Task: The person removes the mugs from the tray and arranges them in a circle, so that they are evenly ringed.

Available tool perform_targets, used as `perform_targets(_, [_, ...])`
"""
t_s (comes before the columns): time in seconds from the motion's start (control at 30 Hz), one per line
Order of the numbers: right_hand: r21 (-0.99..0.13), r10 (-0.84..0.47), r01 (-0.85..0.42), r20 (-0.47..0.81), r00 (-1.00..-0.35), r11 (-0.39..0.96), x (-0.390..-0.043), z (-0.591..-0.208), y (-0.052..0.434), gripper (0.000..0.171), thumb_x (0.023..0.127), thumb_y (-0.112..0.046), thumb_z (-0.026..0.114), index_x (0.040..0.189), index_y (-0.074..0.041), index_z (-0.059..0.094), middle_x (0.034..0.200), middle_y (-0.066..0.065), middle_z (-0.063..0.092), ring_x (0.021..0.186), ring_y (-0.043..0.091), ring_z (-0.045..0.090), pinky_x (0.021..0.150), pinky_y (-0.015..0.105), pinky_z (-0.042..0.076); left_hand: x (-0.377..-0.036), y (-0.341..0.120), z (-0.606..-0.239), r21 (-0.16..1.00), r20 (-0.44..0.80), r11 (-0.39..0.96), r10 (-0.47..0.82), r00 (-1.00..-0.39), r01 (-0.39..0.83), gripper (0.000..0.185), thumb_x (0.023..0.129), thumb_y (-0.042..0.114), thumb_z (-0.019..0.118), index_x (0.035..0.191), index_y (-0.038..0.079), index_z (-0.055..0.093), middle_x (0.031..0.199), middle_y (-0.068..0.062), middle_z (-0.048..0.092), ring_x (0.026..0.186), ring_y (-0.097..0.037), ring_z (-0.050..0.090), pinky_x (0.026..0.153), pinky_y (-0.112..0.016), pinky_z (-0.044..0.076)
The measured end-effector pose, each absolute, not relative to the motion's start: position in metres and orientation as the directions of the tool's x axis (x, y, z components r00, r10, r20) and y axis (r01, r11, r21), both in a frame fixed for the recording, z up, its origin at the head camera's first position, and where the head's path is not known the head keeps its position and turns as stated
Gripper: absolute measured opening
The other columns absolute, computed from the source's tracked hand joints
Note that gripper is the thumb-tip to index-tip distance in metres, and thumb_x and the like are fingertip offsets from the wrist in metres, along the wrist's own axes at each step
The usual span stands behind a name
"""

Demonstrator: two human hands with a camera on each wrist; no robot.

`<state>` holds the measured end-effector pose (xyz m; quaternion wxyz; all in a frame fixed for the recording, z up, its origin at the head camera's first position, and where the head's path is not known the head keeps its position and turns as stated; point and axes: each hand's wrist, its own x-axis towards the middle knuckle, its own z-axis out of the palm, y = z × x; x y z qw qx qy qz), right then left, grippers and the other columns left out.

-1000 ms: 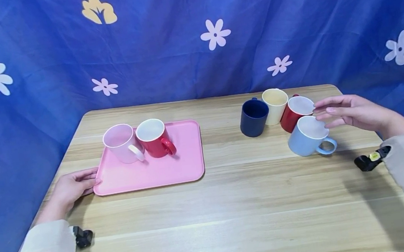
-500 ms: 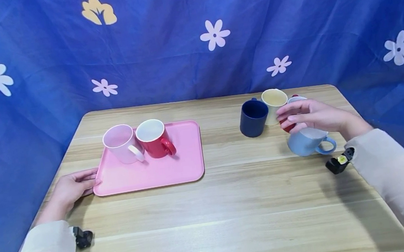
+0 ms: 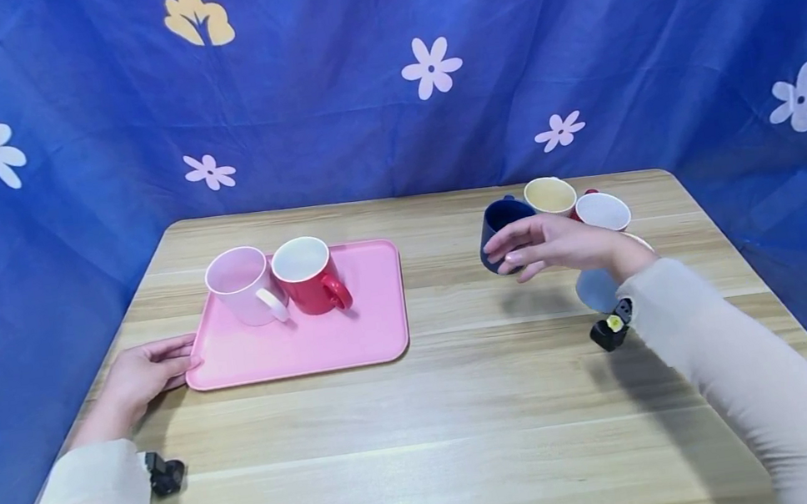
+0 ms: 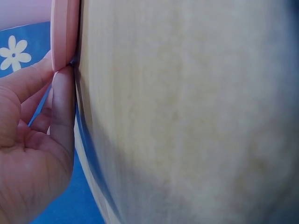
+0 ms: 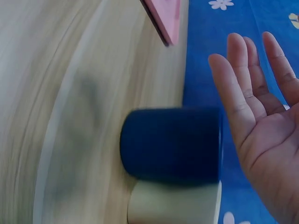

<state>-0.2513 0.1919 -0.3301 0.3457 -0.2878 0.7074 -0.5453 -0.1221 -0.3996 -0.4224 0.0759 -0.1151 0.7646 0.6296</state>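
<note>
At the left, my left hand (image 3: 138,381) pinches the near left edge of a pink tray (image 3: 317,351); the left wrist view shows its fingertips right at the rim. A pink mug (image 3: 239,297) and a red mug (image 3: 309,293) with a white inside stand upright on the tray. My right hand (image 3: 561,245) hovers in front of a navy mug (image 3: 494,220), fingers spread and nothing held. Seen from the right wrist, the palm (image 5: 280,144) is apart from that mug's rim. The hand and forearm partly hide the mugs behind them.
Beside the navy mug stand a cream mug (image 3: 550,197), another red mug (image 3: 603,211) with a white inside, and a light blue mug (image 3: 596,290) mostly covered by the right wrist. A blue flowered curtain (image 3: 328,127) hangs behind the wooden table (image 3: 413,452).
My right hand has moved left, from beside the light blue mug, past the red mug, to the navy mug. The left hand, the tray and the mugs have stayed in place.
</note>
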Motion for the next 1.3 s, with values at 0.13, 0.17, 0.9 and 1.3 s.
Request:
perform_targets(0.13, [-0.972, -0.801, -0.033, -0.171, -0.574, 0.231, -0.254, -0.337, 0.174, 0.044, 0.094, -0.010, 0.060, 0.131, 0.009, 0.047, 0.126, 0.017, 0.056, 0.109, 0.034, 0.058, 0.088, 0.043, 0.054, -0.122, -0.400, -0.424, 0.951, -0.255, 0.161, -0.076, -0.964, -0.264, 0.028, 0.086, 0.000, 0.070, 0.099, 0.024, 0.074, 0.090, 0.014, 0.068, 0.079, -0.003, 0.066, 0.070, -0.021, 0.057])
perform_targets(0.17, [-0.973, -0.805, -0.035, -0.169, -0.569, 0.229, -0.255, -0.339, 0.170, 0.044, 0.093, -0.010, 0.060, 0.131, 0.009, 0.047, 0.126, 0.016, 0.056, 0.110, 0.036, 0.057, 0.088, 0.044, 0.054, -0.121, -0.400, -0.424, 0.954, -0.251, 0.151, -0.071, -0.965, -0.259, 0.028, 0.086, -0.001, 0.069, 0.099, 0.023, 0.074, 0.090, 0.014, 0.068, 0.079, -0.004, 0.066, 0.070, -0.021, 0.057])
perform_targets(0.9, [-0.978, -0.834, -0.010, -0.171, -0.524, 0.206, -0.262, -0.371, 0.083, 0.044, 0.093, -0.012, 0.059, 0.132, 0.007, 0.049, 0.135, 0.027, 0.046, 0.110, 0.029, 0.058, 0.094, 0.052, 0.048, -0.120, -0.398, -0.421, 0.962, -0.247, 0.098, -0.076, -0.966, -0.254, 0.032, 0.084, -0.004, 0.070, 0.093, 0.027, 0.074, 0.089, 0.012, 0.069, 0.079, -0.004, 0.066, 0.069, -0.020, 0.057])
perform_targets(1.3, [-0.984, -0.805, -0.014, -0.139, -0.576, 0.180, -0.264, -0.385, 0.043, 0.037, 0.094, -0.007, 0.059, 0.128, 0.005, 0.054, 0.130, 0.027, 0.050, 0.112, 0.044, 0.052, 0.094, 0.052, 0.048, -0.122, -0.398, -0.420, 0.958, -0.240, 0.140, -0.078, -0.968, -0.249, 0.030, 0.085, -0.003, 0.069, 0.096, 0.025, 0.074, 0.090, 0.014, 0.069, 0.079, -0.003, 0.066, 0.069, -0.020, 0.057])
